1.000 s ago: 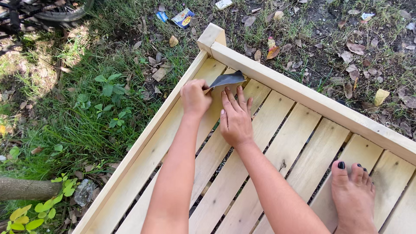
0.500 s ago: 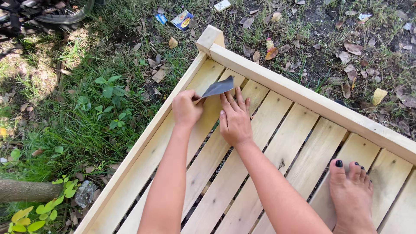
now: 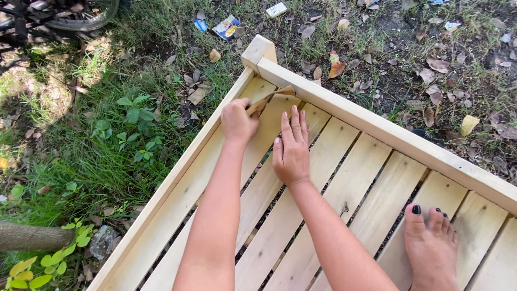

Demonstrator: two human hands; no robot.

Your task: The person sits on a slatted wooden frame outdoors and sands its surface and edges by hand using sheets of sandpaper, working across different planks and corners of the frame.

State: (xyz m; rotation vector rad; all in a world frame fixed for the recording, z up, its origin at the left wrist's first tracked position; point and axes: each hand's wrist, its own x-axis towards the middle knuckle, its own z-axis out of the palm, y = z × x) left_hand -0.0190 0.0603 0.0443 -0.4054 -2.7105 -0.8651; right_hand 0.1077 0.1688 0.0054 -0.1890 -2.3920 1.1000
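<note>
Two hands are working a slatted pine frame [image 3: 377, 134]: left hand [image 3: 237, 119] pinching folded sandpaper [image 3: 266, 101] near the corner post [image 3: 258, 51], right hand [image 3: 291, 151] pressing flat, fingers together.

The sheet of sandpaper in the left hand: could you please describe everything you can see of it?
The sandpaper is a small, thin, tan-brown sheet, bent and partly folded. The left hand pinches its near end, hiding part of it. Its far end lies against the pale wooden slats near the frame's corner post, close under the side rail. The right hand lies flat beside it, apart from it.

Sandpaper [image 3: 269, 100] in frame [image 3: 377, 129] corner (seemingly)
</note>
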